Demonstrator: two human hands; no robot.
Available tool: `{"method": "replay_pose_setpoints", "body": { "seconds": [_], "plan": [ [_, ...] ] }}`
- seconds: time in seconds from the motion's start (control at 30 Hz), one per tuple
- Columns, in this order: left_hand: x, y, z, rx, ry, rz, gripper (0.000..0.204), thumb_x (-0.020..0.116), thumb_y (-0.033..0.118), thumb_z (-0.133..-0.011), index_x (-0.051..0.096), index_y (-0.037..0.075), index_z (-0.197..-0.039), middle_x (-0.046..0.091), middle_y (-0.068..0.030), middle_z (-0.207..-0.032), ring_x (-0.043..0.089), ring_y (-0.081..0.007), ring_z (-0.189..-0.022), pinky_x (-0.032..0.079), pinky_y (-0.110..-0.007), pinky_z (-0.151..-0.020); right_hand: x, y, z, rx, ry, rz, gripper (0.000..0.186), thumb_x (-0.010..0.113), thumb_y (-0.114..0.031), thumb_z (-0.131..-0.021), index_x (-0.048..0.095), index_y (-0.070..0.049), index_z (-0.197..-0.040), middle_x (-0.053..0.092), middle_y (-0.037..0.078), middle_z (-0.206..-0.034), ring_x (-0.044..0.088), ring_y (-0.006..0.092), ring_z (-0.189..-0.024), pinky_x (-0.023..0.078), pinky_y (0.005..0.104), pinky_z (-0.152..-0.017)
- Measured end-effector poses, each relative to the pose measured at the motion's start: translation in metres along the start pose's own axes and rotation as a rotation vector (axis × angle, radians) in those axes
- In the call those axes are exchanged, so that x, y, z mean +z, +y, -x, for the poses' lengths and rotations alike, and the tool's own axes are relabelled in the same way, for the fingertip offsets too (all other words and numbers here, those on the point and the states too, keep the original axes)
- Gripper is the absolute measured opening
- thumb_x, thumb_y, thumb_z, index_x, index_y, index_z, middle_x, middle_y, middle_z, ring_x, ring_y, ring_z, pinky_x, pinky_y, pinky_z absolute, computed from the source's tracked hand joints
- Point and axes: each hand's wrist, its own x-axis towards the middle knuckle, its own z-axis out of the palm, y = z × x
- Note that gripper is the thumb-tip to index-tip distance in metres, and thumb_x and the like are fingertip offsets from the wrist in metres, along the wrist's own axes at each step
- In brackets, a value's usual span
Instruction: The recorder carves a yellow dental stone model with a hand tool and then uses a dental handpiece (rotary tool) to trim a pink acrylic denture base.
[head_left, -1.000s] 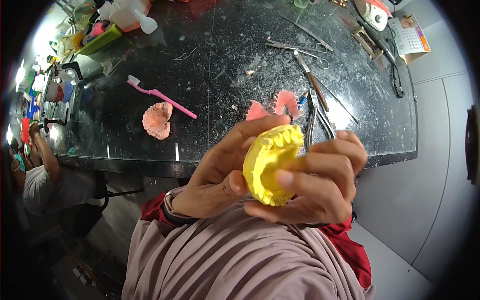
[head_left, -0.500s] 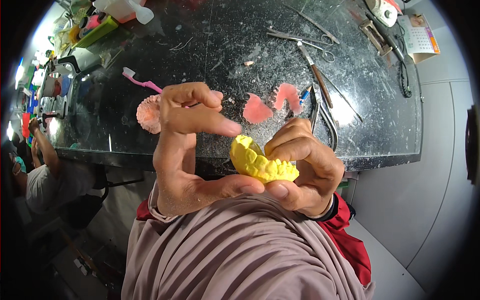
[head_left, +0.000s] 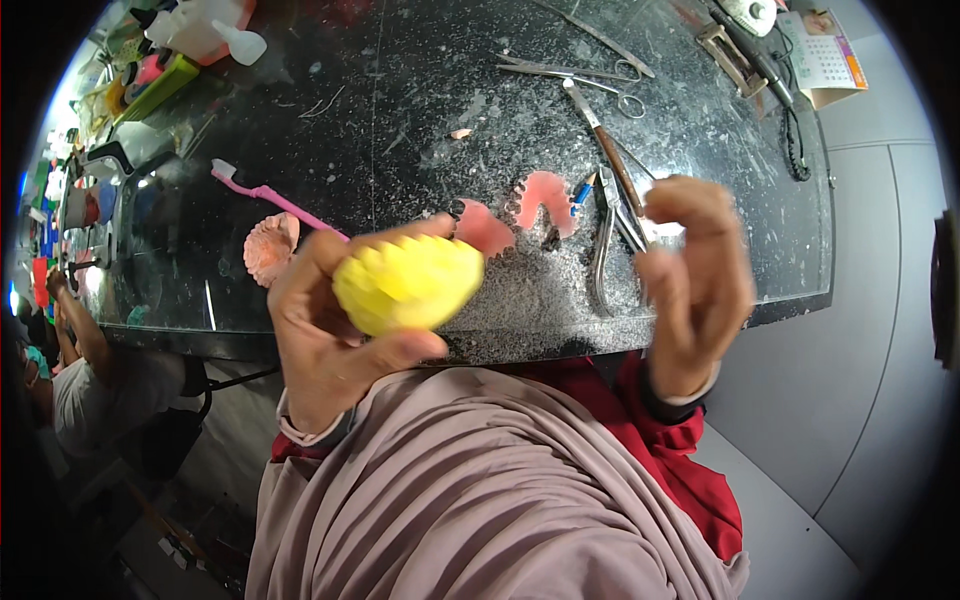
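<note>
A yellow dental cast, slightly blurred, is gripped between the thumb and fingers of my left hand above the bench's near edge. My right hand is raised to the right, smeared by motion, with a gap between thumb and curled fingers and nothing visible in it. It is nearest to the metal pliers, which lie just left of it. Behind the yellow cast lie a pink denture base plate and a pink horseshoe-shaped one. A pink toothbrush and a pinkish dental cast lie left of my left hand.
Dust covers the dark bench top. Farther back are scissors, a wooden-handled tool and a short blue pencil. A green tray stands far left. Another person sits beyond the bench's left end.
My right hand has let go of the yellow cast and moved right. My left hand has carried the cast to the left and turned it. The whole view has shifted slightly.
</note>
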Motion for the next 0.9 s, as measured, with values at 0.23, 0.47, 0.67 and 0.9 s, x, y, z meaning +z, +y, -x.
{"method": "replay_pose_setpoints", "body": {
  "seconds": [0.23, 0.47, 0.67, 0.9],
  "plan": [
    [-0.008, -0.002, -0.005, -0.04, 0.139, -0.115, 0.043, 0.053, 0.039, -0.075, 0.035, 0.007, -0.098, 0.052, -0.021, -0.097, 0.043, -0.0056, -0.049, 0.031, -0.015, -0.036, -0.065, 0.025, -0.03, 0.082, -0.319, 0.667, 0.01, 0.053, 0.001, -0.075, 0.058, 0.001, -0.083, 0.055, 0.01, -0.071, 0.053, 0.0199, -0.059, 0.042, 0.0255, -0.055],
    [-0.005, 0.001, -0.013, -0.022, 0.16, -0.183, 0.043, 0.051, 0.038, -0.076, 0.037, 0.005, -0.099, 0.052, -0.0163, -0.09, 0.04, -0.0052, -0.049, 0.03, -0.016, -0.038, -0.054, 0.082, -0.085, -0.156, -0.493, 0.653, 0.014, 0.053, -0.007, -0.077, 0.058, 0.0, -0.087, 0.057, 0.012, -0.076, 0.054, 0.0236, -0.061, 0.043, 0.03, -0.056],
    [-0.011, 0.009, -0.017, 0.076, 0.029, -0.089, 0.044, 0.059, 0.005, -0.072, 0.041, 0.001, -0.112, 0.054, -0.0082, -0.091, 0.047, -0.0058, -0.072, 0.039, -0.017, -0.066, -0.01, 0.144, -0.149, -0.316, -0.569, 0.792, 0.023, 0.052, -0.023, -0.079, 0.059, -0.003, -0.089, 0.057, 0.011, -0.081, 0.055, 0.0271, -0.067, 0.043, 0.035, -0.062],
    [-0.024, 0.018, -0.009, 0.122, -0.021, -0.479, 0.036, 0.059, 0.011, -0.067, 0.051, 0.002, -0.101, 0.054, -0.006, -0.092, 0.043, -0.008, -0.081, 0.029, -0.023, -0.077, 0.026, 0.154, -0.164, -0.304, -0.647, 0.906, 0.014, 0.05, -0.015, -0.076, 0.053, -0.002, -0.078, 0.056, 0.012, -0.079, 0.054, 0.0306, -0.075, 0.042, 0.0376, -0.065]
  ]
}}
